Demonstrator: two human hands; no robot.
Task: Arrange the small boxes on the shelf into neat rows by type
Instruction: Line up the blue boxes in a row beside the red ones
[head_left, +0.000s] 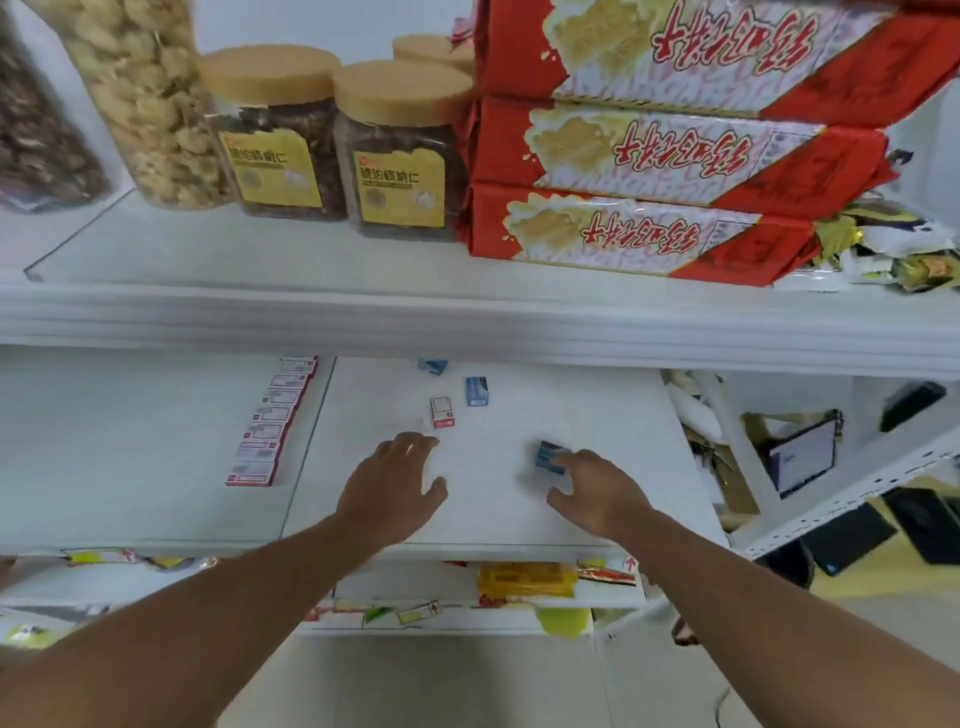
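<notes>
On the white middle shelf (519, 514) a row of several red-and-white small boxes (270, 423) runs front to back at the left. One loose red-and-white box (442, 412) lies near the shelf's middle, with a blue box (476, 391) just right of it and another blue box (432, 366) farther back. My right hand (592, 488) has its fingertips closed on a third blue box (549, 456) at the front right. My left hand (397, 480) rests palm down on the shelf with fingers apart, just below the loose red-and-white box and holding nothing.
The upper shelf edge (467, 317) overhangs the work area; on it stand cork-lidded jars (400, 150) and stacked red biscuit packs (649, 156). Snack packets (524, 579) lie on the shelf below. A white rack (810, 499) stands to the right.
</notes>
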